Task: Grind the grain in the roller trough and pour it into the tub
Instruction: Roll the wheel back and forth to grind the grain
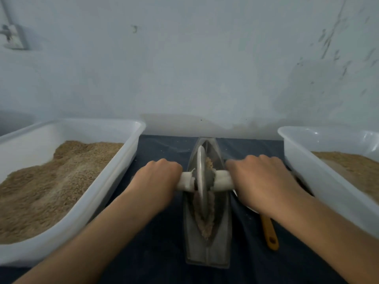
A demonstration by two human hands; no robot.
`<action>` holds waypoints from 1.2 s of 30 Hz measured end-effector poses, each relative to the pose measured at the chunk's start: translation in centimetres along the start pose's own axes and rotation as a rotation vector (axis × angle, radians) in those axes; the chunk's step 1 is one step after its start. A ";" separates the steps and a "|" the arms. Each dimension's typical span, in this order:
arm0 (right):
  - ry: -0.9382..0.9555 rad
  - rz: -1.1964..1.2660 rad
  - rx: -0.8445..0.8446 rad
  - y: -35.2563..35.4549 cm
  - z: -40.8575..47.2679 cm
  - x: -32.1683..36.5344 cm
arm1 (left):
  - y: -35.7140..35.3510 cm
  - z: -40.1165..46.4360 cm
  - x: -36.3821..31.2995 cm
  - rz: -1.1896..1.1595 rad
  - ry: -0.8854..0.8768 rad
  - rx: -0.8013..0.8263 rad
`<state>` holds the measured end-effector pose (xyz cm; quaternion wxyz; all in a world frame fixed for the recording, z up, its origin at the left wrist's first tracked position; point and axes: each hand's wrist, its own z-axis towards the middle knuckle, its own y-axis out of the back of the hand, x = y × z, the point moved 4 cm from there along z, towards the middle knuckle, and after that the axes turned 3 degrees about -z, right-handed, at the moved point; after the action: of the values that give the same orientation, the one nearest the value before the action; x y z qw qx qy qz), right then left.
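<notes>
Left hand (159,177) and right hand (259,180) each curled round one end of the white axle handle (223,179), fingers closed on it either side of the wheel, presumably to keep pressure even and the disc upright; thin grey metal roller wheel (200,177) standing on edge in the groove of the boat-shaped metal trough (222,238), lengthwise between two tubs on dark cloth (158,238); grain (206,222) in the groove, pale brown, clumped, some clinging to the disc; grinding judged under way, pouring not yet begun; left tub (88,210) white plastic, heaped with coarse tan meal; right tub (320,179) similar, less full; wooden-handled utensil (269,234) lying beside the trough, head hidden under right wrist.
</notes>
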<state>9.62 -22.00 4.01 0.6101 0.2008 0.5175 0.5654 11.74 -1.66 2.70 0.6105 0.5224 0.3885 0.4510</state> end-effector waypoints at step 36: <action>-0.083 0.128 0.160 0.0 -1.4 -0.3 | 1.7 -3.8 0.2 -0.436 -0.123 -0.199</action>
<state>8.49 -22.69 3.62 0.5757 0.3050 0.5213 0.5512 7.93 -0.29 3.79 0.7644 0.3902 0.4076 0.3120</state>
